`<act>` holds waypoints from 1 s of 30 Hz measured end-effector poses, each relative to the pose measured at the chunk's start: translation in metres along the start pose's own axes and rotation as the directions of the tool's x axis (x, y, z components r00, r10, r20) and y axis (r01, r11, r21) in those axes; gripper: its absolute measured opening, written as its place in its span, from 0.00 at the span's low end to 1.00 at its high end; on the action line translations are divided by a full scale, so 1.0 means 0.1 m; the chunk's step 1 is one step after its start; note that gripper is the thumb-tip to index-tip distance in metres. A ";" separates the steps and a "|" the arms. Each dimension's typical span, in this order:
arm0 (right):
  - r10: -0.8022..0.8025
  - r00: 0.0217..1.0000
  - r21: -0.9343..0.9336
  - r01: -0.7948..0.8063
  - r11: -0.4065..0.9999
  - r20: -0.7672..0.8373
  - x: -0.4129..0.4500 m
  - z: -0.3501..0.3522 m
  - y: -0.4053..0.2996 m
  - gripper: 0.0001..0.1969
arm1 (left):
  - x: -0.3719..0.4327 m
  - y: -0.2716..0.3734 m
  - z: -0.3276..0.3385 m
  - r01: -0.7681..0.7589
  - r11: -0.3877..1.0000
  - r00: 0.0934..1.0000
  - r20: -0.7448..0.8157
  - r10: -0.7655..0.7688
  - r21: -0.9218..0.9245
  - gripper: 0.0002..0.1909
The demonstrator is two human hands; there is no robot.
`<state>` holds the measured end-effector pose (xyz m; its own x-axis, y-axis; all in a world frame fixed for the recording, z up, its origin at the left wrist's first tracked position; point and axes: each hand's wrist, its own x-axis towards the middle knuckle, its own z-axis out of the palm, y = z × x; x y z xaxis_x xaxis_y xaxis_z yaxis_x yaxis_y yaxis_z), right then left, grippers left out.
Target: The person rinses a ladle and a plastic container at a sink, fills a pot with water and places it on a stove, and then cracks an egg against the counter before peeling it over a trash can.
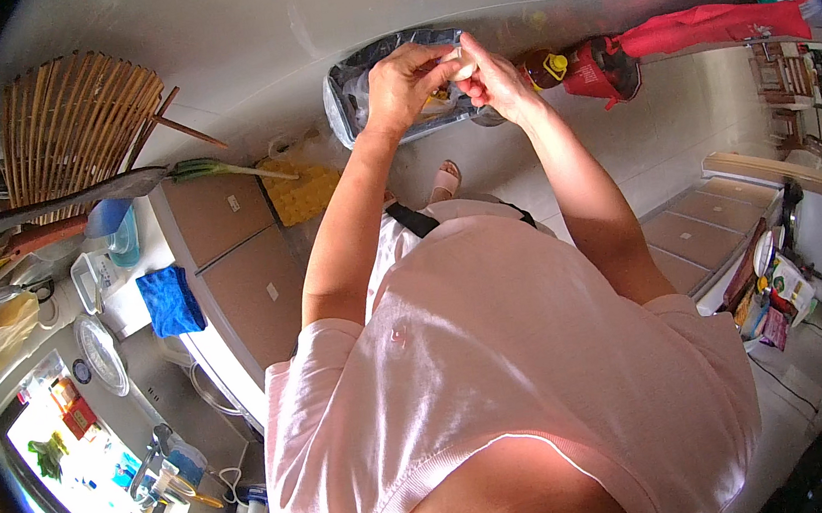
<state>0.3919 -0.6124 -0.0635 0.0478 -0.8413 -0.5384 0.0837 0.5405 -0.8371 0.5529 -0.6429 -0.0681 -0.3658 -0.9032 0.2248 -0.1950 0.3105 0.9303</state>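
Note:
My left hand and my right hand meet in front of me, above a bin lined with a plastic bag. Between their fingertips is a small whitish piece, perhaps a garlic bulb; the fingers partly cover it. The right thumb and fingers hold it from one side, while the left thumb and fingers pinch at its other side. Crumpled clear plastic and some yellowish scraps show inside the bin.
A bottle with a yellow cap and a red bag stand right of the bin. On the left, a cleaver-like blade, a green onion and a blue cloth lie by the counter. A yellow mat is on the floor.

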 end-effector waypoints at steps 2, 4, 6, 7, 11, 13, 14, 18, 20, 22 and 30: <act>-0.008 1.000 -0.025 0.008 1.000 -0.011 -0.03 0.02 -0.04 0.27 | -0.01 0.02 0.01 -0.024 0.999 1.000 -0.018 0.024 0.025 0.11; -0.015 0.999 -0.042 0.013 0.999 -0.033 -0.02 0.03 -0.03 0.27 | 0.00 0.03 0.01 -0.049 0.997 0.998 -0.035 0.051 0.051 0.11; -0.021 0.998 -0.060 0.017 0.998 -0.053 -0.02 0.04 -0.03 0.27 | -0.01 0.03 0.02 -0.071 0.994 0.995 -0.062 0.077 0.085 0.11; -0.024 0.998 -0.073 0.020 0.997 -0.059 -0.03 0.04 -0.05 0.27 | -0.01 0.03 0.02 -0.071 0.994 0.995 -0.062 0.077 0.085 0.11; -0.069 0.994 -0.118 0.059 0.991 -0.085 -0.07 0.10 -0.09 0.28 | 0.00 0.00 0.02 -0.136 0.980 0.985 -0.091 0.150 0.147 0.10; -0.083 0.992 -0.126 0.071 0.990 -0.095 -0.04 0.08 -0.06 0.28 | 0.00 -0.01 0.03 -0.162 0.971 0.978 -0.101 0.182 0.176 0.09; -0.098 0.990 -0.133 0.083 0.988 -0.103 -0.03 0.07 -0.06 0.29 | 0.00 -0.01 0.03 -0.161 0.971 0.977 -0.109 0.182 0.176 0.09; -0.067 0.988 -0.165 0.043 0.985 -0.141 -0.03 0.08 -0.05 0.29 | -0.01 -0.03 0.04 -0.152 0.976 0.974 -0.142 0.175 0.159 0.09; -0.085 0.991 -0.039 0.081 0.996 -0.100 -0.03 0.10 -0.03 0.30 | -0.02 -0.01 0.03 -0.127 0.981 0.980 -0.133 0.147 0.144 0.08; -0.080 0.995 -0.011 0.080 0.997 -0.067 -0.01 0.08 -0.02 0.30 | -0.02 0.01 0.02 -0.101 0.986 0.985 -0.124 0.118 0.130 0.08; -0.149 0.985 0.029 0.152 0.988 -0.083 -0.04 0.11 -0.03 0.27 | -0.04 0.06 0.02 -0.077 0.983 0.983 -0.154 0.103 0.164 0.07</act>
<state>0.4026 -0.6111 -0.0576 -0.0478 -0.9092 -0.4135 0.1185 0.4059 -0.9062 0.5514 -0.6372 -0.0644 -0.2390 -0.9013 0.3614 -0.3125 0.4238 0.8502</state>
